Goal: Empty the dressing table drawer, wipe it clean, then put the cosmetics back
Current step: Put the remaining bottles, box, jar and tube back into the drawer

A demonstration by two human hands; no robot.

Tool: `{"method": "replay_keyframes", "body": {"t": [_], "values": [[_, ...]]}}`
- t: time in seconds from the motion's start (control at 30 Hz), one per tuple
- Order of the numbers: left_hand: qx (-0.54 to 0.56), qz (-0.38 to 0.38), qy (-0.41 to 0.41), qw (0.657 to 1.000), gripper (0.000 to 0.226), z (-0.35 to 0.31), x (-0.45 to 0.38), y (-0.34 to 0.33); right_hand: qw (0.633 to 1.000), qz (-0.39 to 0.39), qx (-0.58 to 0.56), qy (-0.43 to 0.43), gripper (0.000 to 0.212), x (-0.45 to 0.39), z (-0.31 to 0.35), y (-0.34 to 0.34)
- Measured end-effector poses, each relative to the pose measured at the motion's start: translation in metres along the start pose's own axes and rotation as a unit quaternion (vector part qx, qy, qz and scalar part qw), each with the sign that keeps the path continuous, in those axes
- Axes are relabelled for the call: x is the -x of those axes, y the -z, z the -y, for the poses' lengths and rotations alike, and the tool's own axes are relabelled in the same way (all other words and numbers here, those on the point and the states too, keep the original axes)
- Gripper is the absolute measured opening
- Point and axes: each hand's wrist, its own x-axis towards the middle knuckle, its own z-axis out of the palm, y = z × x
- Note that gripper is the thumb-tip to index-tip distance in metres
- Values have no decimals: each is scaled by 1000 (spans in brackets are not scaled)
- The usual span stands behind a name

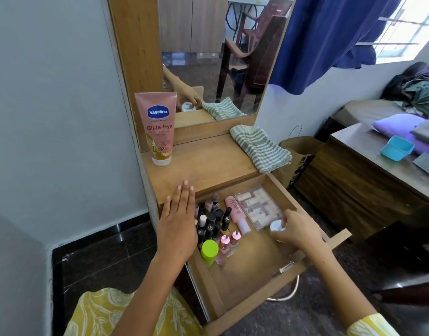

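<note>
Here, a small white jar (277,226) is pinched upright by the right hand (296,230) inside the open drawer (245,282); just beyond the grip, a clear case (258,207) is laid lengthwise. The left hand (178,224) is held flat, fingers straight.

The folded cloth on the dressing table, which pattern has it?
The cloth has grey-green and cream stripes, seen in the head view.

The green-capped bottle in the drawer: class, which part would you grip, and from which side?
Grip the green cap, coming from above. The bottle stands upright against the drawer's left wall, with pink bottles close beside it, so its sides are crowded; only the wide round cap stands clear.
</note>
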Motion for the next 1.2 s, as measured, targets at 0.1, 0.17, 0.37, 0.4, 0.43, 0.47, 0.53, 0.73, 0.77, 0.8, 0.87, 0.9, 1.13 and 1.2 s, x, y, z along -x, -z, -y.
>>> {"method": "replay_keyframes", "body": {"t": [0.1, 0.17, 0.37, 0.4, 0.43, 0.47, 0.53, 0.73, 0.77, 0.8, 0.87, 0.9, 1.13, 1.2], "values": [[7, 1, -1, 1000, 75, 0, 0, 0, 998, 32, 47, -29, 32, 4, 0, -5], [9, -2, -1, 1000, 74, 0, 1, 0, 996, 51, 70, -32, 32, 6, 2, -6], [-5, 0, -5, 1000, 72, 0, 1, 1, 998, 9, 57, -32, 30, 11, 11, 6], [-7, 2, -6, 1000, 72, 0, 1, 2, 999, -9, 39, -23, 29, 13, 16, 10], [-10, 5, -8, 1000, 71, 0, 1, 4, 999, -29, 23, -9, 29, 16, 23, 15], [-14, 10, -11, 1000, 71, 1, 0, 6, 999, -47, 10, 11, 29, 18, 33, 19], [-20, 26, -21, 999, 67, 3, -3, 13, 995, -72, -23, 61, 27, 23, 57, 28], [-17, -70, -55, 996, 61, 8, -21, 61, 970, -102, -114, 187, 21, 25, 134, 46], [-14, -115, -60, 991, 59, 9, -26, 72, 966, -107, -125, 201, 22, 24, 144, 48], [-15, -158, -65, 985, 56, 12, -33, 84, 961, -114, -138, 212, 22, 23, 153, 49], [-37, -232, -79, 969, 52, 18, -50, 107, 952, -132, -160, 226, 21, 18, 166, 52], [-59, -254, -85, 962, 51, 22, -60, 117, 948, -142, -167, 231, 21, 15, 171, 53], [-112, -251, -35, 961, 47, 40, -106, 155, 933, -183, -207, 229, 18, 1, 190, 62], [-109, -245, -52, 962, 41, 41, -106, 158, 930, -192, -219, 224, 17, 0, 190, 60]]}}
